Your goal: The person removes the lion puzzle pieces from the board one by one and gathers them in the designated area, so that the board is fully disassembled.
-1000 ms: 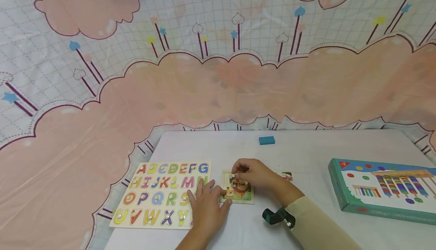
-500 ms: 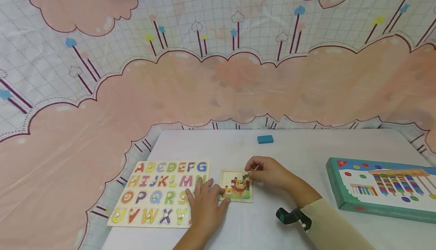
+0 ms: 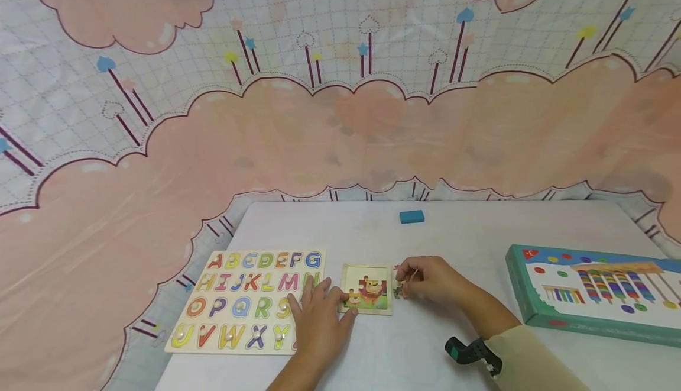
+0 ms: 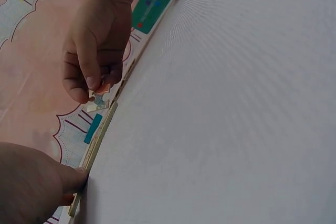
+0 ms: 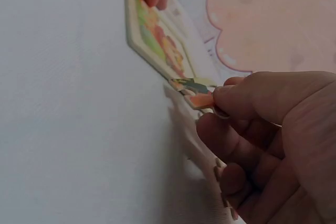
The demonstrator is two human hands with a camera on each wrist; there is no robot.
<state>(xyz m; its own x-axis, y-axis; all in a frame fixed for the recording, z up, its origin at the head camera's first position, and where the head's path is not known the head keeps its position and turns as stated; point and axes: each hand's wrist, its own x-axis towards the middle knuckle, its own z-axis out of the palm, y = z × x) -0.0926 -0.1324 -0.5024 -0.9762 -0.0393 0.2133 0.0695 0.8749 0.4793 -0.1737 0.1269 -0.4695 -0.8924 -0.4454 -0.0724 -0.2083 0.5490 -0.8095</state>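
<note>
A small square jigsaw board (image 3: 367, 311) with a partly filled lion picture lies on the white table. My left hand (image 3: 321, 326) holds its near left corner between thumb and forefinger; the other fingers spread over the alphabet board (image 3: 239, 352). To the right of the jigsaw board, my right hand (image 3: 436, 281) pinches a jigsaw piece (image 5: 200, 99) between thumb and forefinger. This piece is orange and dark green, tilted above the table in the right wrist view. More loose pieces (image 3: 396, 272) lie beside the board, partly hidden under the right hand.
A blue block (image 3: 412, 217) lies toward the back of the table. On the right lies a green-edged toy box (image 3: 596, 296). A cloud-patterned cloth (image 3: 340, 136) hangs behind the table.
My right hand has moved right, from above the jigsaw board to beside it, with a jigsaw piece in its fingers. The left hand stays at the board's corner.
</note>
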